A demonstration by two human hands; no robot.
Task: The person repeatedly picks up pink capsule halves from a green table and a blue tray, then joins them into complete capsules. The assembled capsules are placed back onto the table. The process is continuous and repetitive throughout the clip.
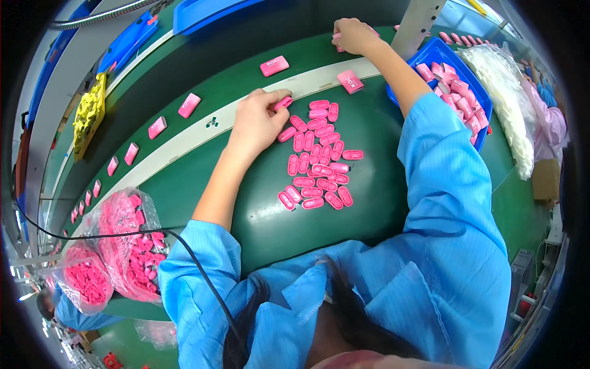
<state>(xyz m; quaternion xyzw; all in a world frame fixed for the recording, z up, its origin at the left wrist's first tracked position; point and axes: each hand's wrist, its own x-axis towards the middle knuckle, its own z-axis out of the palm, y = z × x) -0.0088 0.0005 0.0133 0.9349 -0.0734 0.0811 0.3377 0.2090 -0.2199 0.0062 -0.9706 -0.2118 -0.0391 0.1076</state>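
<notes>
So the left hand is up around 11 o'clock from the middle of the view, mostly closed, thumb and fingers pinching one small pink cap right by the pale rail. The right hand is further out at 1 o'clock, over the green belt. Its fingers are bent down over a pink case, but the tips are hidden, so I can't tell whether it's really gripping or just touching.

The loose caps are heaped on the green counter, at about 4 o'clock from the left hand, some overlapping. One lone case sits across the rail's edge at 1 o'clock, just short of the right hand, and more are spaced out along the belt round toward 9.

Blue bin at 2 o'clock has a pile of pink cases in it, and bags of pink parts slump at 8.
</notes>
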